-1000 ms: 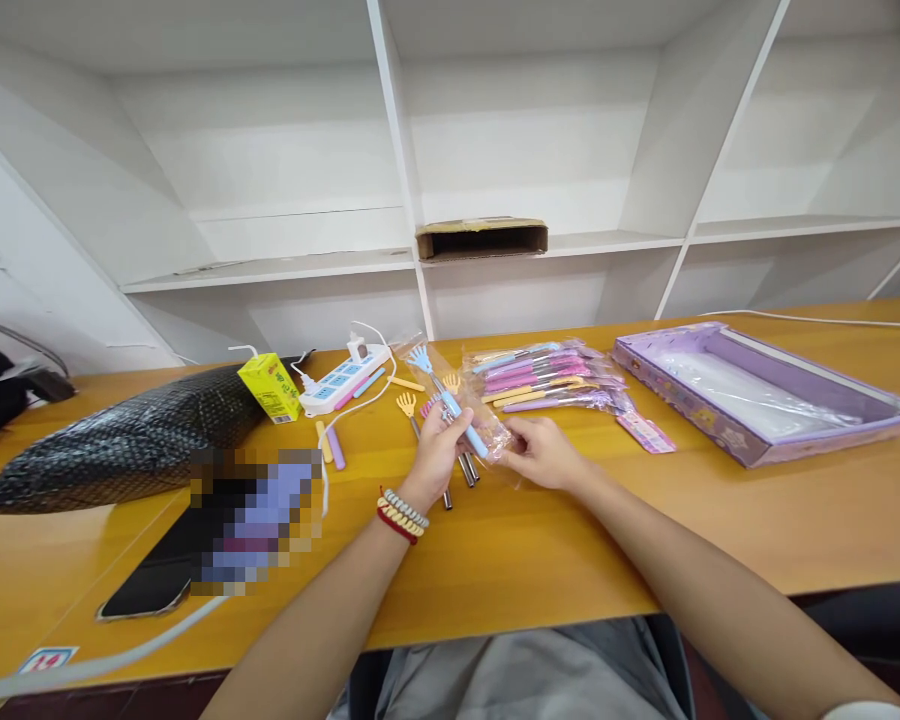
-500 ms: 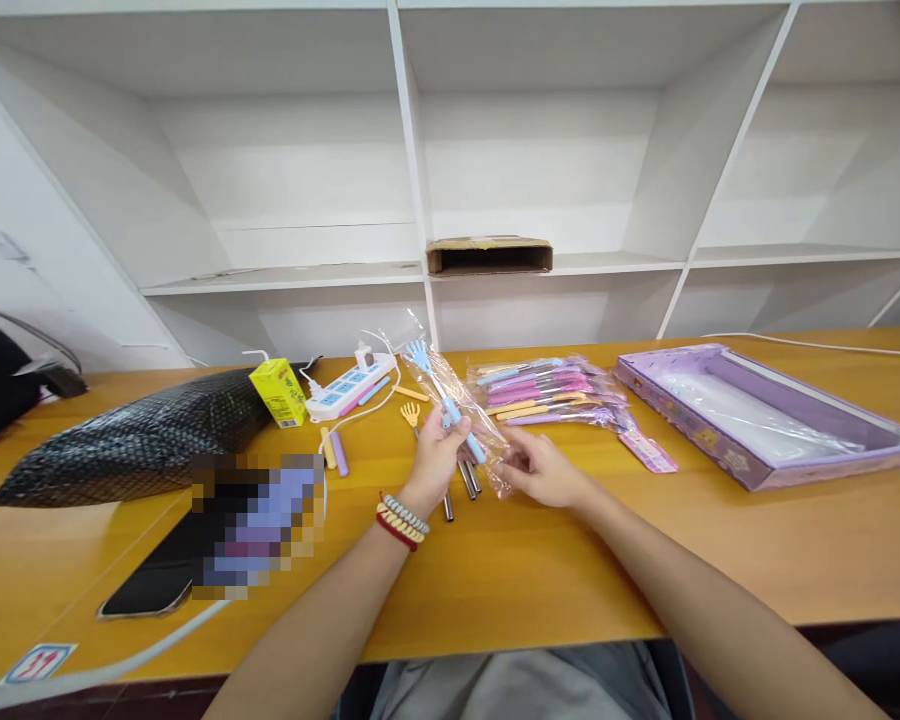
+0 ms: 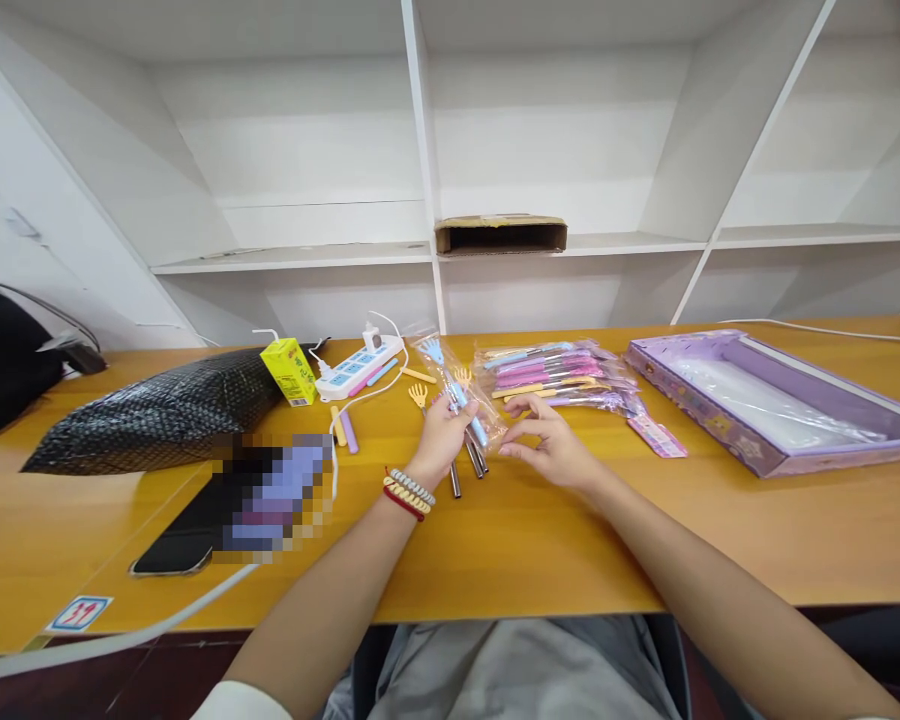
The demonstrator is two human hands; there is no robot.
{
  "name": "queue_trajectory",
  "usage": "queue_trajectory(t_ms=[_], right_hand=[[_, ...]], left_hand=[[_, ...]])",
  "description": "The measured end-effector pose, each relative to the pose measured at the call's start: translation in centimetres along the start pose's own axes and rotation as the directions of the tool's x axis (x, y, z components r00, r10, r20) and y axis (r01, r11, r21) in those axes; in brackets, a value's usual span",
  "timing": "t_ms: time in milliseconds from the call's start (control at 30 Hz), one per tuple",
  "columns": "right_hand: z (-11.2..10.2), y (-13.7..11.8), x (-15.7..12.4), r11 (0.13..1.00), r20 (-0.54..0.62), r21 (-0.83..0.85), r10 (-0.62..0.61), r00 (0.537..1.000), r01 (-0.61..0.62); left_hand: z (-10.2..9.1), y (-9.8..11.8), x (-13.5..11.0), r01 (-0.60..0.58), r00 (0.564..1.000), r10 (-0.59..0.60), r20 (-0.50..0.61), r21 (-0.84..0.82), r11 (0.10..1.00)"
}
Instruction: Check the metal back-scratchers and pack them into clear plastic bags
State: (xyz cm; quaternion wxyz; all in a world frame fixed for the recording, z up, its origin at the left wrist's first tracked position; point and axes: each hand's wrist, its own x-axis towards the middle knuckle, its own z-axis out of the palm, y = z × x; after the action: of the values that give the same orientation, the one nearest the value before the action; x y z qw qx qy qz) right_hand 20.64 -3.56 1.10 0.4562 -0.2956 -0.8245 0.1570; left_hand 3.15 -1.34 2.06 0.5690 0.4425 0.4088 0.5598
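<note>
Left grip (image 3: 444,435) closed, I hold a blue hand-headed stick (image 3: 459,393) by its handle inside a clear sleeve (image 3: 484,398), tilted above the worktop. Right grip (image 3: 546,443) is curled just beside the sleeve's lower end; I cannot tell whether its fingers pinch the plastic.

White shelving (image 3: 547,140) stands behind the worktop (image 3: 570,560). Over on my right lies a purple tray box (image 3: 727,430) with clear plastic inside; over on my left, a black bubble-wrap packet (image 3: 157,410). Beyond my hands lies a pile of bagged sticks (image 3: 547,375), pink, blue, yellow and purple. An open cardboard box (image 3: 501,222) sits on the shelf. A white power strip (image 3: 358,368) lies near a yellow drink carton (image 3: 290,372). Metal rods (image 3: 455,480) lie beneath and beside what I hold, and a short purple tube (image 3: 351,432) rests beside a yellow one (image 3: 338,427).
</note>
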Motion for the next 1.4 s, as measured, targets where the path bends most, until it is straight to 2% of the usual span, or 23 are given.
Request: queue_trajectory(t_ms=[100,200,300,400,567,667,800,1033,1167,1267,1333,1400], right_hand=[[0.2,0.0,0.1,0.994,0.01,0.078,0.08,0.997,-0.081],[0.3,0.0,0.0,0.984,0.017,0.096,0.147,0.989,-0.148],[0.4,-0.2,0.0,0.986,0.026,0.096,0.134,0.991,-0.136],[0.4,-0.4,-0.1,0.992,0.038,0.083,0.093,0.995,-0.096],[0.7,-0.1,0.0,0.99,-0.072,0.023,0.143,0.987,-0.142],[0.8,0.1,0.0,0.983,-0.064,0.0,0.183,0.981,-0.183],[0.8,0.2,0.0,0.96,-0.034,0.018,0.28,0.959,-0.28],[0.2,0.6,0.3,0.926,-0.129,0.052,0.379,0.916,-0.375],[0.2,0.9,0.3,0.903,-0.1,0.079,0.429,0.898,-0.423],[0.4,1.1,0.3,0.872,-0.066,0.178,0.474,0.878,-0.457],[0.4,1.2,0.4,0.806,-0.005,0.3,0.536,0.844,-0.51],[0.3,1.4,0.4,0.718,0.111,0.378,0.592,0.798,-0.585]], left_hand=[[0.3,-0.2,-0.2,-0.049,0.998,0.047,0.052,0.034,0.998],[0.5,-0.1,-0.6,-0.045,0.994,0.037,0.102,0.071,0.996],[0.6,0.0,-0.8,-0.035,0.986,0.023,0.164,0.071,0.997],[0.5,0.0,-0.8,-0.036,0.984,0.026,0.175,0.055,0.998],[0.5,0.0,-0.8,-0.018,0.982,0.013,0.191,0.024,1.0],[0.6,0.1,-0.9,0.022,0.977,-0.024,0.213,0.015,1.0],[0.5,0.2,-1.1,0.052,0.955,-0.051,0.292,0.007,0.999],[0.1,-0.1,-0.8,0.04,0.895,-0.049,0.444,0.03,0.999],[-0.1,-0.5,-0.5,0.096,0.894,-0.116,0.433,0.068,0.993],[-0.1,-0.7,-0.5,0.13,0.895,-0.146,0.421,0.068,0.989],[0.0,-0.7,-0.5,0.136,0.906,-0.155,0.394,0.077,0.988],[0.1,-0.7,-0.6,0.14,0.917,-0.166,0.363,0.095,0.986]])
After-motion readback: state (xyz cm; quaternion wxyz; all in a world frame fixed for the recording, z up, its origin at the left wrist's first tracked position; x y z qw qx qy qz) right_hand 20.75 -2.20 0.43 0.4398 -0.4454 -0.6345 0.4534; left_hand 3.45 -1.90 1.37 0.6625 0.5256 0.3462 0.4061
